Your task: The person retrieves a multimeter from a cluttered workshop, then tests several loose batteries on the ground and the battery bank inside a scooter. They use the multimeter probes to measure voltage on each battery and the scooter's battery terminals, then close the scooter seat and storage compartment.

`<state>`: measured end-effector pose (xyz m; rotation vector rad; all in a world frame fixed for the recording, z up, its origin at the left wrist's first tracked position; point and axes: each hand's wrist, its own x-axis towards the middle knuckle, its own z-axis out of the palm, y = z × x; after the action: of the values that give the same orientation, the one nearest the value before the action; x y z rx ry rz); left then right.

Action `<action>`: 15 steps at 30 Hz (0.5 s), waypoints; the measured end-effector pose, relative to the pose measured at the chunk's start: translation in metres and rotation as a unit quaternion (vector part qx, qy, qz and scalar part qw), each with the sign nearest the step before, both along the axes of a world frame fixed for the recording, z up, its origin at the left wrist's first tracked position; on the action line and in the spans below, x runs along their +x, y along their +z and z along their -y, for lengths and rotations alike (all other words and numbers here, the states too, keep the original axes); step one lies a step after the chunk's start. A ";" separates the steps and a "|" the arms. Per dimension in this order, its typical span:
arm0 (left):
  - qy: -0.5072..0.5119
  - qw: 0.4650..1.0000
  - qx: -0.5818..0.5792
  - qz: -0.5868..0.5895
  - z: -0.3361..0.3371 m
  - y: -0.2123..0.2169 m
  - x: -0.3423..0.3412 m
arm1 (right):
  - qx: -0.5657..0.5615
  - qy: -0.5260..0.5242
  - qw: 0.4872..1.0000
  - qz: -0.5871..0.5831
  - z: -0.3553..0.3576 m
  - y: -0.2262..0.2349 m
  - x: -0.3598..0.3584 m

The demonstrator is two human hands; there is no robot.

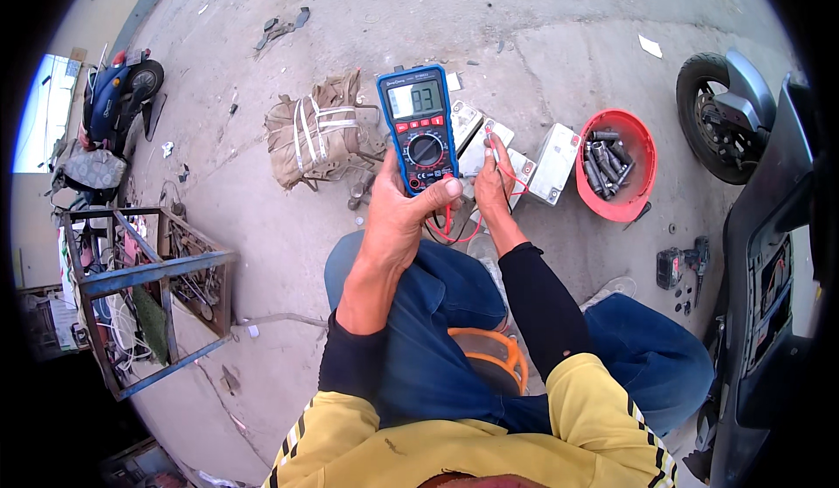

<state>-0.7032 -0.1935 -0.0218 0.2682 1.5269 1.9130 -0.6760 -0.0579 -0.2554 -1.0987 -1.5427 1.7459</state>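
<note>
My left hand [396,217] is closed around a blue-and-black digital multimeter [426,149], its lit screen facing up and its dial in the middle. A red and a black lead run from its lower end. My right hand [494,193] pinches a red test probe [491,137], whose tip is at the terminal end of a pale block battery [473,153]. Whether the black probe is also in that hand I cannot make out. Several similar batteries lie around it, among them a light grey battery [554,166] to the right, with red leads beside it.
A red helmet-like bowl [651,160] holds dark metal sockets or tubes. A cordless drill [696,265] lies near the scooter [753,252] on the right. To the left are a strapped brown bundle [301,143], a blue metal frame [153,276] and a parked scooter [109,108].
</note>
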 end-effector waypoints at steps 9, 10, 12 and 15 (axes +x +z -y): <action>0.009 1.000 -0.008 0.015 0.002 -0.001 0.002 | -0.002 -0.001 1.000 0.004 0.004 0.005 0.005; 0.010 1.000 -0.008 0.016 0.002 0.001 0.002 | 0.002 -0.003 1.000 0.007 0.004 0.002 0.003; 0.005 1.000 -0.004 0.017 0.000 0.002 0.003 | 0.034 -0.005 0.999 0.003 0.000 -0.006 0.000; -0.007 1.000 0.000 0.018 -0.003 0.002 0.002 | 0.079 -0.009 0.997 0.019 -0.008 -0.027 -0.001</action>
<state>-0.7007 -0.1908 -0.0201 0.2419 1.4987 1.8965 -0.6769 -0.0496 -0.2825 -1.0676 -1.6576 1.5692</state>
